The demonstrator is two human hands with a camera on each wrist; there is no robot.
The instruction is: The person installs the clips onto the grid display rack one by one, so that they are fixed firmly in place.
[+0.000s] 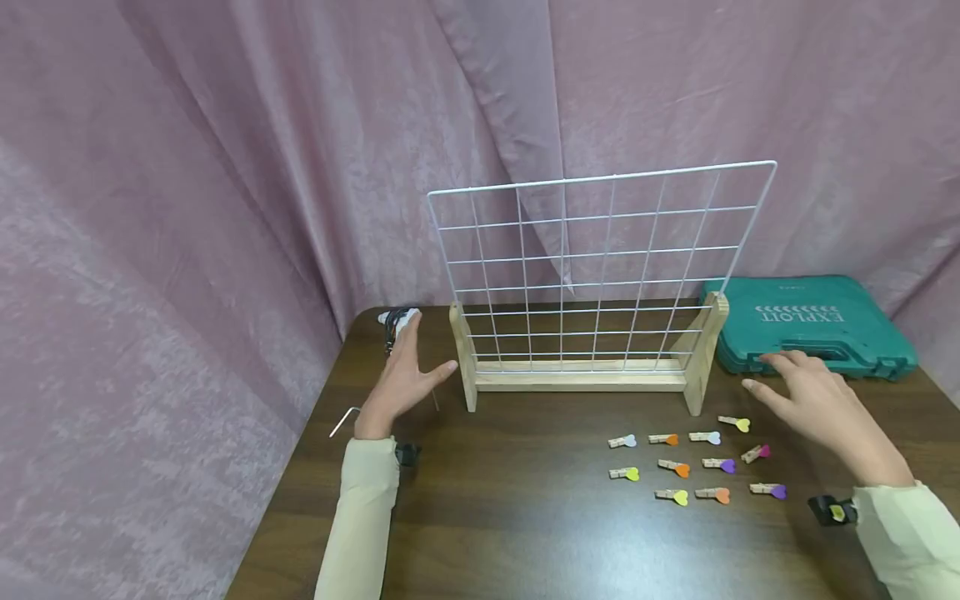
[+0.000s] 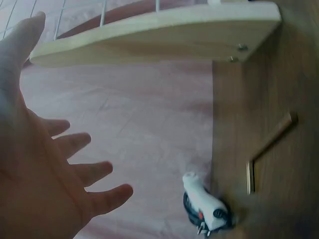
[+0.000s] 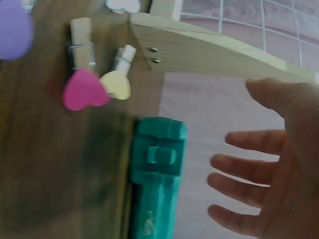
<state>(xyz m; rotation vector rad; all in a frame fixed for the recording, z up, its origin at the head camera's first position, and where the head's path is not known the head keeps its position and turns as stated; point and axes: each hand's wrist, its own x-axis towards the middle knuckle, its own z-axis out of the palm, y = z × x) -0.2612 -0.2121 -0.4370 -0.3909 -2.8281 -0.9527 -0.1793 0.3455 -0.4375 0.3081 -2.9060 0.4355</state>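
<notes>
A white wire grid (image 1: 602, 177) stands upright in a wooden stand (image 1: 581, 387). My left hand (image 1: 401, 383) hovers left of the stand, thumb spread from straight fingers, holding nothing; the left wrist view shows the stand's wooden side piece (image 2: 164, 45) beyond it. My right hand (image 1: 821, 408) is over the table at the front of a green case (image 1: 802, 321), fingers extended and nothing in them. Small wooden clothespins with coloured hearts lie in loose rows in front of the stand, among them a pink-heart clothespin (image 3: 83, 89) and a yellow-heart clothespin (image 1: 734, 423).
A bent metal hex key (image 1: 344, 421) lies on the brown table (image 1: 510, 517) at left. Behind my left hand sits a white object with dark cables (image 2: 203, 201) at the back left corner. Pink curtains (image 1: 375, 125) hang behind the table.
</notes>
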